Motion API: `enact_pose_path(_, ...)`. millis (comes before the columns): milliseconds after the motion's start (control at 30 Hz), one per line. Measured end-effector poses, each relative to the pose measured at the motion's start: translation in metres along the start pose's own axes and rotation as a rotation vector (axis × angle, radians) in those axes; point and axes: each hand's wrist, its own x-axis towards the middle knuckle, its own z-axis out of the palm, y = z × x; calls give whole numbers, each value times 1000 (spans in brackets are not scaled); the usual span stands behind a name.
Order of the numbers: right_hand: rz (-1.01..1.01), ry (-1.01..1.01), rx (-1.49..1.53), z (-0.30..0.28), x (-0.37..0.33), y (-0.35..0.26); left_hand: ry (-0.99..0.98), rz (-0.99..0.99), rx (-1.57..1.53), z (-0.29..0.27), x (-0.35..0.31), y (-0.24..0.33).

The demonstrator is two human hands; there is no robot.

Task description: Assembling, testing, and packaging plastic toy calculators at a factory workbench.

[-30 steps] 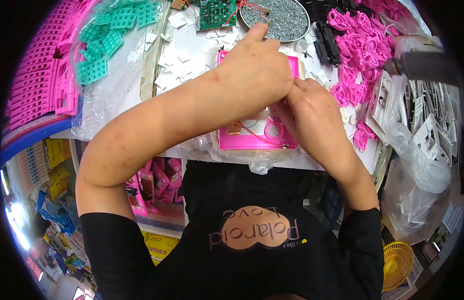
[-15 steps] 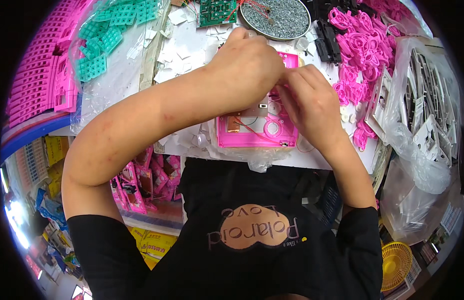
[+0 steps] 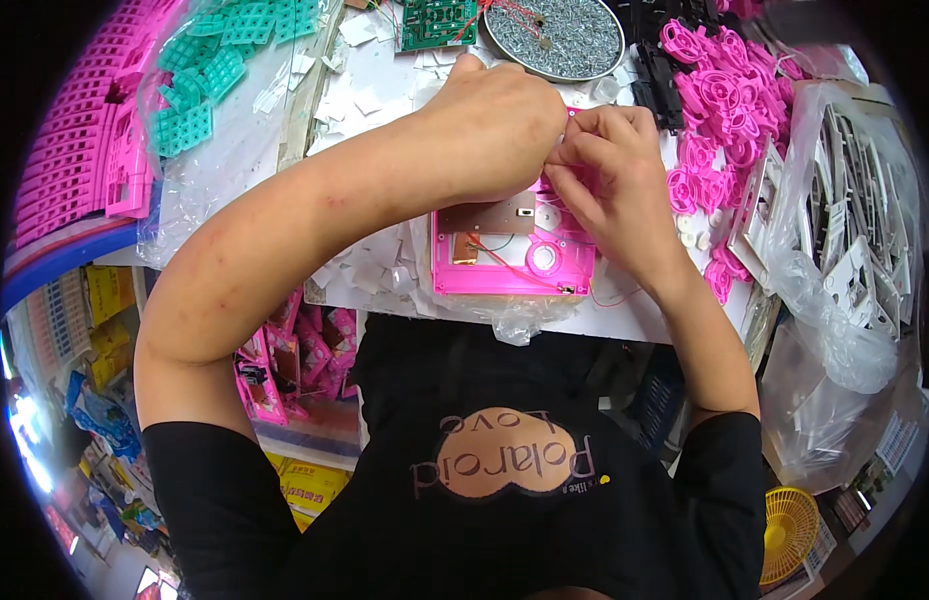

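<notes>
A pink plastic housing (image 3: 494, 280) lies open in front of me, with a brown circuit board (image 3: 484, 217), thin red wires and a ring-shaped speaker seat (image 3: 545, 257) inside it. Over the housing's far part my left hand (image 3: 504, 125) is bent and curled; its back hides its fingertips and whatever they grip. My right hand (image 3: 619, 180) meets it from the right, thumb and fingers pinched together at the housing's upper right. Something small and pale shows between these fingertips, too small to name.
A round tray (image 3: 554, 40) of small screws and a green circuit board (image 3: 437, 24) are at the back. Pink ring parts (image 3: 719, 110) heap up at right, beside a clear bag (image 3: 834, 330) with white panels. Teal keypads (image 3: 199, 90) and pink grilles (image 3: 79, 120) lie left.
My right hand has turned and risen slightly, its fingers now more visible at the pinch. My left hand stays over the housing, its forearm shifted a little, uncovering more of the brown board.
</notes>
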Motion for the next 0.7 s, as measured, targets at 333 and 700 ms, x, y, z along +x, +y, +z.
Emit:
enact_pose_path(333, -216, -227, -367, -19, -10, -26, -92, -31, -87, -4, 17, 5)
enact_pose_path(700, -138, -61, -123, -2, -20, -15, -234, 175, -67, -24, 28, -16)
